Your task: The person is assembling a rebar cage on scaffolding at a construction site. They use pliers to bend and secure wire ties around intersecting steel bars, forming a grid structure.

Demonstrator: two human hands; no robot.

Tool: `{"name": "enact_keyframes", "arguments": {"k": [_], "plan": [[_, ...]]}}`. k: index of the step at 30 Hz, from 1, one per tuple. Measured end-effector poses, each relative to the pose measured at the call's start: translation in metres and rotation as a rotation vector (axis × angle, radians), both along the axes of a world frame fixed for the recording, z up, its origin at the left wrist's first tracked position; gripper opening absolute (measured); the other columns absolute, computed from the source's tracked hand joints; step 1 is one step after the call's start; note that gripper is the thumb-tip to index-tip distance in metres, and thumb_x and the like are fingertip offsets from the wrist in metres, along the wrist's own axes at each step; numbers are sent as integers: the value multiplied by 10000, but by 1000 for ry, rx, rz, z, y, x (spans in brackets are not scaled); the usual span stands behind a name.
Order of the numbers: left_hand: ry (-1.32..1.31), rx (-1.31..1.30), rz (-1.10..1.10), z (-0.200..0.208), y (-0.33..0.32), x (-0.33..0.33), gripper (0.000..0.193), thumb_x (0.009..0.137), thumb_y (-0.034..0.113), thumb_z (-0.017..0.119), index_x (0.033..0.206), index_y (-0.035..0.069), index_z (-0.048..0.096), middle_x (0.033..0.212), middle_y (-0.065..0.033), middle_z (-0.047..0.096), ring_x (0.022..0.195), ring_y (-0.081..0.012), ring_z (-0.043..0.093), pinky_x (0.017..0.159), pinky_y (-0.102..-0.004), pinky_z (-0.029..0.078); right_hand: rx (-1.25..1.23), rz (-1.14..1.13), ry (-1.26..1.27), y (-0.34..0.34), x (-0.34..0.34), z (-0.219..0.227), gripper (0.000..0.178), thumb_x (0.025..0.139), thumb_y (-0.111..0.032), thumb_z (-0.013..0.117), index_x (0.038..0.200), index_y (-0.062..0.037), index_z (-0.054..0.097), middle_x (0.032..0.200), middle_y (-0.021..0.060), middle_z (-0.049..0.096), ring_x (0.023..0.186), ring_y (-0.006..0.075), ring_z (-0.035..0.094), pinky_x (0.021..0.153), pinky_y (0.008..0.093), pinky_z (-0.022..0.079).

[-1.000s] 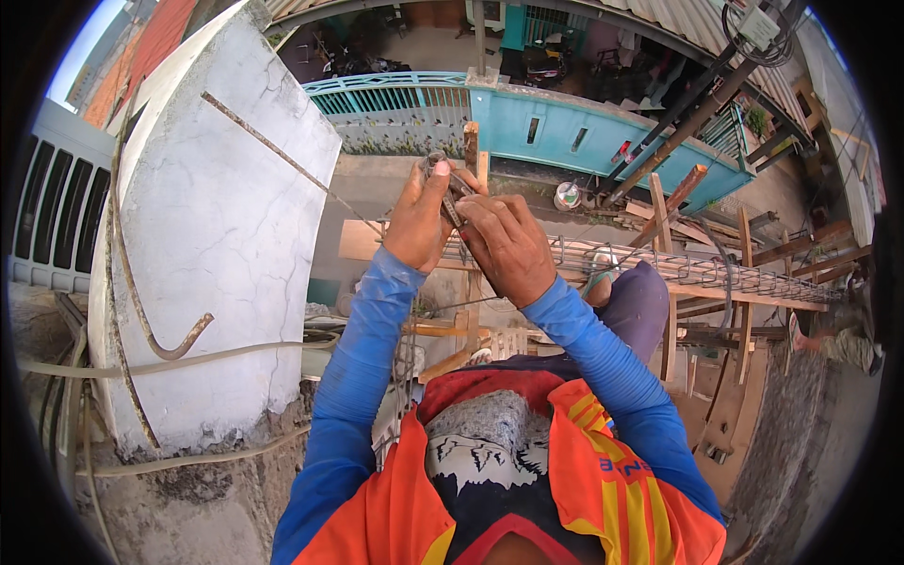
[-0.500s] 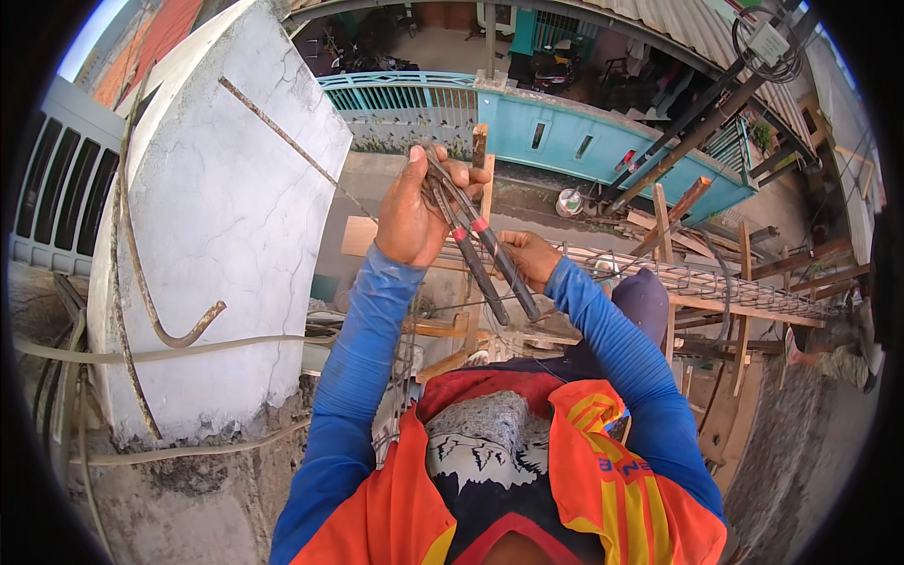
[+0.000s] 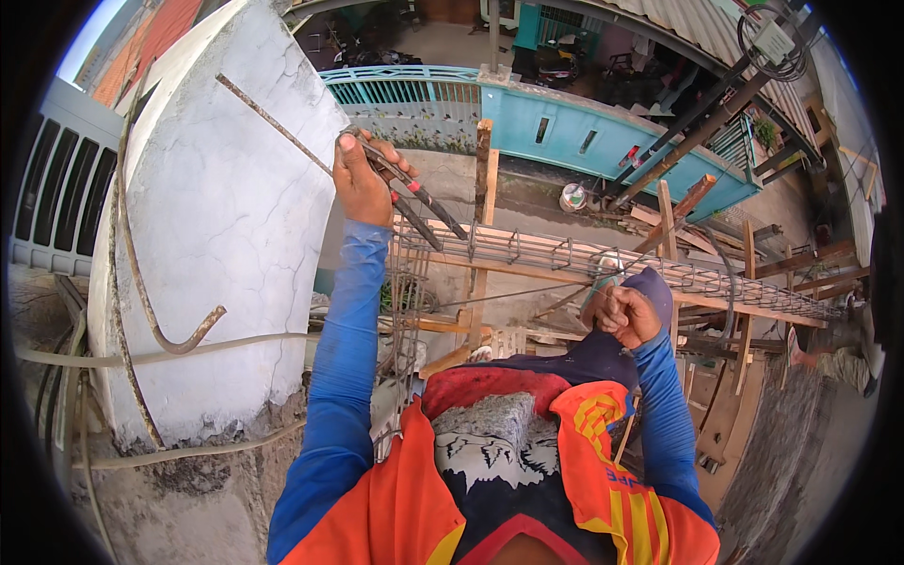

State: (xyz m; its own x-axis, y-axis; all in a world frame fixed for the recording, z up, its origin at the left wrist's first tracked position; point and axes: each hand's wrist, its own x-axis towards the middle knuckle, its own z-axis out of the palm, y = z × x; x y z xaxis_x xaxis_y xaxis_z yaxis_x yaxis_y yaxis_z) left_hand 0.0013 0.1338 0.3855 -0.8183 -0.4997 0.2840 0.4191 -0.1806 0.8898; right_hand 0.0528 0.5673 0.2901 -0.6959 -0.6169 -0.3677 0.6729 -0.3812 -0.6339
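My left hand (image 3: 363, 188) is raised beside the white wall, its fingers wrapped round a pair of pincers. The pincers (image 3: 443, 217) have dark handles with red bands, and these slant down to the right over the steel. My right hand (image 3: 629, 315) is closed in front of my right knee; whatever its fingers pinch is too small to make out. Just beyond it runs a long rebar cage (image 3: 570, 256) with square stirrups, lying along a timber board. Upright bars (image 3: 405, 292) stand below my left hand, near the cage's left end. A thin wire or rod (image 3: 513, 294) stretches toward my right hand.
A cracked white wall (image 3: 226, 217) rises on the left, with a bent rusty bar (image 3: 132, 235) and a hose (image 3: 169, 356) across it. Timber props (image 3: 666, 226) hold the right side. A turquoise fence (image 3: 603, 151) and a bucket (image 3: 572, 197) are beyond. Someone's leg (image 3: 843, 365) shows far right.
My hands have moved apart. The left has gone left with the pincers, toward the wall; the right has come down and right to my knee, from near the pincers' handles.
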Motion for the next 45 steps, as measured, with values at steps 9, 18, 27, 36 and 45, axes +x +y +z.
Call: {"name": "enact_keyframes", "arguments": {"k": [9,18,27,36,45], "plan": [[-39,-37,74,17,12,8,496,1033,509,362,1099,20,414,739,-87,543,628,-197,587,552,-373,578,1018,-663,1079,-92,-50,104,290,985,-173,542,1213,-5,607,919,104,669,833,142,621,776,288,487],[-50,-119,21,21,27,18,473,1033,506,360,1067,38,423,721,-77,530,592,-182,575,491,-348,554,-127,-31,183,-195,-73,94,372,958,-126,588,1291,-7,472,849,48,589,712,146,596,762,274,525],[-61,155,-40,23,29,13,440,1022,515,395,1051,79,444,722,-44,517,618,-176,560,509,-330,515,889,-39,1013,-167,-106,30,201,978,-215,556,1069,-52,632,876,75,610,744,179,558,729,329,468],[15,381,185,17,30,-23,380,1030,456,404,1035,81,463,779,-73,551,666,-202,562,616,-375,524,81,683,193,-180,31,-23,353,1047,-358,464,1050,-41,621,713,-35,452,619,82,408,573,244,362],[-58,248,268,16,25,-10,433,1040,464,377,1065,32,387,792,-107,547,649,-212,588,625,-397,621,1333,-164,913,-11,-57,29,396,950,-311,617,1217,-18,620,1139,177,675,1029,316,653,888,394,508]]}}
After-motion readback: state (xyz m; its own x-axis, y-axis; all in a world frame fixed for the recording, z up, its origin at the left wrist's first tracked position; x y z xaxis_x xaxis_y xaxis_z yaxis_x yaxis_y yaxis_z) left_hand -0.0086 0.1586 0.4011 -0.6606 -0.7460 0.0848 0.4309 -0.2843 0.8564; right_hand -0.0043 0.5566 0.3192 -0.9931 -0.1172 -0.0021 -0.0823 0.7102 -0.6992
